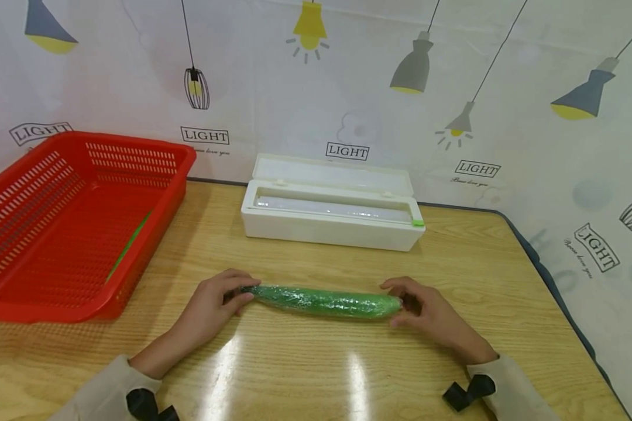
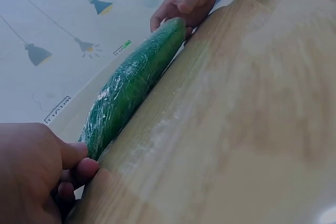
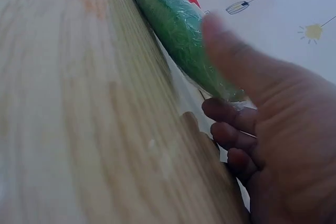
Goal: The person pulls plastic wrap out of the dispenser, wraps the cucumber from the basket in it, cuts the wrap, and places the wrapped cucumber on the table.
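A green cucumber [image 1: 326, 302] in shiny clear plastic wrap lies lengthwise on the wooden table, between both hands. My left hand [image 1: 216, 301] pinches its darker, narrow end with thumb and fingers. In the left wrist view, the left thumb [image 2: 73, 155] presses against the wrapped tip. At the paler end, my right hand [image 1: 426, 310] is loosely curved, its thumb and forefinger spread to either side. In the right wrist view, the right fingertips [image 3: 220, 111] are right at the wrapped end, while the blurred thumb [image 3: 223, 40] stands apart from them.
Behind the cucumber stands a white cling-film box [image 1: 326, 234], its lid [image 1: 332, 175] raised and a film roll [image 1: 334, 209] inside. On the left is a red perforated basket [image 1: 158, 234]. A lamp-patterned sheet [image 1: 295, 99] hangs along the table's back and right edges.
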A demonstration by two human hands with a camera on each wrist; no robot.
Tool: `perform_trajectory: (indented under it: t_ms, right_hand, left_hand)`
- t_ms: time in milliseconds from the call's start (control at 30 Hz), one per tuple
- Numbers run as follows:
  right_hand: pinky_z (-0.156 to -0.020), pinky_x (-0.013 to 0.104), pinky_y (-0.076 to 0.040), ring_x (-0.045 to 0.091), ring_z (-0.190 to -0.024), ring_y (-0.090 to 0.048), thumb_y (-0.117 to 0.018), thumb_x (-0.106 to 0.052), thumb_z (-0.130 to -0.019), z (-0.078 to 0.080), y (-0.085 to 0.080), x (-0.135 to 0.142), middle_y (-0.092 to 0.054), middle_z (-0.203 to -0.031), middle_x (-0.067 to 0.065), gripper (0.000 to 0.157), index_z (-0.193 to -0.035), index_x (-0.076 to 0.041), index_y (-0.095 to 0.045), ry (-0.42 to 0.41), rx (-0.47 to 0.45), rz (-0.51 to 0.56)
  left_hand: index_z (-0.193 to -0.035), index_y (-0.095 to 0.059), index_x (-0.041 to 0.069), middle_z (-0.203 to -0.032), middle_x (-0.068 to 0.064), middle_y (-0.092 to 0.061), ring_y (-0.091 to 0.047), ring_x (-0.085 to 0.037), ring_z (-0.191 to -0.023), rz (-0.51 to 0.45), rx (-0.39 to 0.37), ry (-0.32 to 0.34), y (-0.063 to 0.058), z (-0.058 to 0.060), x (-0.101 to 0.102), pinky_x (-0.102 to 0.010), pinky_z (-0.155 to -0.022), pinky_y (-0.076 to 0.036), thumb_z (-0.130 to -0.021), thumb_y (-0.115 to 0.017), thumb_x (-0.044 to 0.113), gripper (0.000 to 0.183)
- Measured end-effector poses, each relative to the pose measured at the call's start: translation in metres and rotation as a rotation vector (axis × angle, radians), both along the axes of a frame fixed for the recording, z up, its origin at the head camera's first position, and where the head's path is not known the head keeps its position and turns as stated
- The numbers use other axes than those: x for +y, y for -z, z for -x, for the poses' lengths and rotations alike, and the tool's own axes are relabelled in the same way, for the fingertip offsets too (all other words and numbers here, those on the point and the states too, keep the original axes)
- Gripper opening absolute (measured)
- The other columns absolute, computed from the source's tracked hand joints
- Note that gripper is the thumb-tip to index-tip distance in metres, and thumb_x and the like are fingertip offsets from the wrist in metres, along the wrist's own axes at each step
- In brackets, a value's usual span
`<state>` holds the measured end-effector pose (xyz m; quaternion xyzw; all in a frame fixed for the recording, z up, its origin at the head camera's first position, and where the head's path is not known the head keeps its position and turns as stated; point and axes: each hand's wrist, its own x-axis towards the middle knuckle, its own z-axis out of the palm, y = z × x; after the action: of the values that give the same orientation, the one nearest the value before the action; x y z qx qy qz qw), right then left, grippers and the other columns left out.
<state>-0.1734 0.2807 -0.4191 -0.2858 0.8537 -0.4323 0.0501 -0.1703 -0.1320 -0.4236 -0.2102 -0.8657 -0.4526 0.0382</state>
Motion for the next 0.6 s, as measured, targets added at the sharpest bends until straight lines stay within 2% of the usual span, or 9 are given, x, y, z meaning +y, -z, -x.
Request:
perform_trajectory:
  t_ms: [133,300,367,600]
  right_hand:
    - [-0.069,0.026,-0.048,0.015,-0.083,-0.055,-0.077,-0.016,-0.081,-0.0009,-0.0005,-0.0005,-0.063,-0.109,-0.004,0.04,-0.117,-0.019,-0.062,0.027,0.028,0.003]
    - [-0.072,0.027,-0.049,0.014,-0.085,-0.058,-0.075,-0.021,-0.083,-0.0032,0.0011,0.0006,-0.065,-0.108,-0.006,0.03,-0.113,-0.024,-0.068,0.099,-0.009,0.0]
    - [-0.073,0.027,-0.049,0.015,-0.086,-0.059,-0.075,-0.021,-0.083,-0.0028,0.0016,0.001,-0.065,-0.107,-0.007,0.028,-0.111,-0.024,-0.069,0.103,-0.02,0.002]
    - [-0.077,0.028,-0.048,0.014,-0.09,-0.059,-0.074,-0.021,-0.084,0.0,-0.0001,0.001,-0.064,-0.104,-0.008,0.024,-0.108,-0.024,-0.072,0.088,0.032,-0.03]
  left_hand:
    - [-0.112,-0.071,0.007,-0.107,-0.001,-0.063,-0.052,-0.006,-0.065,0.027,0.012,-0.007,-0.0004,-0.0001,0.0007,-0.025,-0.058,-0.046,-0.086,-0.07,0.004,0.026]
    - [-0.114,-0.07,0.006,-0.108,-0.002,-0.062,-0.052,-0.007,-0.072,0.034,0.013,0.009,-0.0017,-0.0005,0.0011,-0.025,-0.06,-0.045,-0.085,-0.072,0.006,0.029]
    - [-0.114,-0.07,0.005,-0.108,-0.002,-0.062,-0.053,-0.007,-0.072,0.03,0.009,0.017,-0.0023,-0.001,0.0007,-0.025,-0.059,-0.045,-0.085,-0.072,0.007,0.029]
    - [-0.115,-0.07,0.008,-0.103,0.002,-0.062,-0.052,-0.008,-0.071,0.029,0.019,0.022,0.0,-0.0001,-0.0001,-0.025,-0.06,-0.045,-0.085,-0.072,0.006,0.03]
